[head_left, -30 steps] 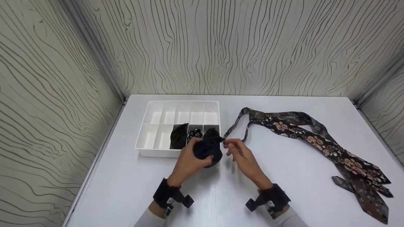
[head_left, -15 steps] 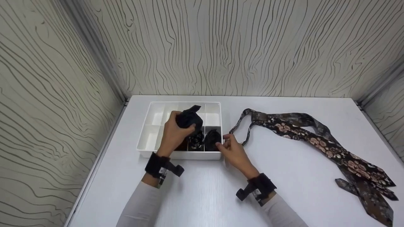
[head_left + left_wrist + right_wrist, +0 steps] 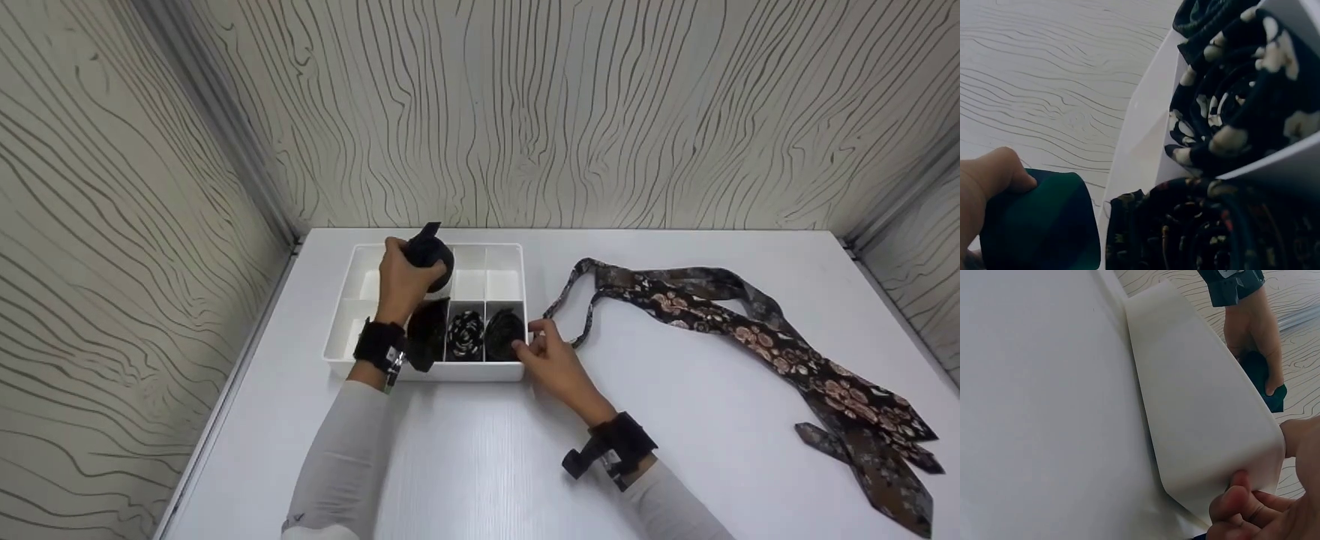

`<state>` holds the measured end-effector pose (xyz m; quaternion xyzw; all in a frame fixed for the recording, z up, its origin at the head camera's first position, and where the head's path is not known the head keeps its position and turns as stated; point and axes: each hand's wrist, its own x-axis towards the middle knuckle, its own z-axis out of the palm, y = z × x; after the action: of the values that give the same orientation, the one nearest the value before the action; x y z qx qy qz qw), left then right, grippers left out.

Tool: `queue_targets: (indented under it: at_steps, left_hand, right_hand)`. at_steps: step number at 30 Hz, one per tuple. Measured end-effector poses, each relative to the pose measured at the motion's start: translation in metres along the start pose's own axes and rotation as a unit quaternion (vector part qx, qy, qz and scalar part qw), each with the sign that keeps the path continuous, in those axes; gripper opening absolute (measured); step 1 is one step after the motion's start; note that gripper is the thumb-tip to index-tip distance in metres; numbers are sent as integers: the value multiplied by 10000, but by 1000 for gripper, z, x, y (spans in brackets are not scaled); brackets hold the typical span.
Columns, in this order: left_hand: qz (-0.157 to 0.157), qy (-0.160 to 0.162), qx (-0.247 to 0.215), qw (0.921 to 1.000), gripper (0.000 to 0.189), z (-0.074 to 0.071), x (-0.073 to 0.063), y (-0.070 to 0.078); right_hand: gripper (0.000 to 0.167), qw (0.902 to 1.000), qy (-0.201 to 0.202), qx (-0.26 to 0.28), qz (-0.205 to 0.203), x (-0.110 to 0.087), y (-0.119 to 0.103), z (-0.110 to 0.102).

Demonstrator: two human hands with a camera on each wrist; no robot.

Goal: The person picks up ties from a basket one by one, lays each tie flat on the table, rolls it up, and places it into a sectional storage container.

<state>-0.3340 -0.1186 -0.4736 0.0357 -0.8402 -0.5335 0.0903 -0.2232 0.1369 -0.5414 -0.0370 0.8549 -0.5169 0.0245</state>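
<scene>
My left hand (image 3: 401,283) grips a rolled dark navy necktie (image 3: 435,261) over the back row of the white divided tray (image 3: 457,372). The tie's pointed end sticks up; in the left wrist view the roll (image 3: 1044,222) shows dark green and navy. Three rolled ties sit in the front row: a dark one (image 3: 426,337) with its tip over the front rim, a black-and-white floral one (image 3: 466,335) and a dark patterned one (image 3: 505,334). My right hand (image 3: 556,366) holds the tray's front right corner, thumb at the rim and curled fingers (image 3: 1230,503) against the outer wall.
To the right, a black tie with pink flowers (image 3: 757,346) and a brown-grey floral tie (image 3: 889,476) lie stretched out, their narrow parts looping close to my right hand. Wood-patterned panels (image 3: 525,112) stand behind and beside the white table (image 3: 465,465).
My left hand has carried the rolled navy tie from in front of the tray to above its back row. My right hand has left the tie's end and taken hold of the tray's corner.
</scene>
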Motion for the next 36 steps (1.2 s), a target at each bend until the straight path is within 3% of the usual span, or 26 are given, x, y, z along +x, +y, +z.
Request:
queue_targets:
  at_steps: [9, 17, 26, 33, 36]
  left_hand:
    - [-148, 159, 288, 9993, 62, 15, 11, -8]
    - [180, 625, 1133, 9914, 54, 23, 11, -8]
    - [-173, 373, 1665, 9852, 70, 31, 8, -4]
    - [-289, 376, 1725, 9839, 73, 34, 7, -2]
    - [-488, 323, 1772, 9824, 76, 35, 8, -3]
  right_hand:
    - [38, 10000, 21, 43, -79, -1, 2, 0]
    - [39, 9999, -59, 91, -9, -1, 1, 0]
    - [41, 10000, -36, 80, 42, -1, 2, -1]
    - [40, 9999, 3, 62, 129, 0, 2, 0]
    - [40, 9999, -47, 116, 99, 0, 2, 0]
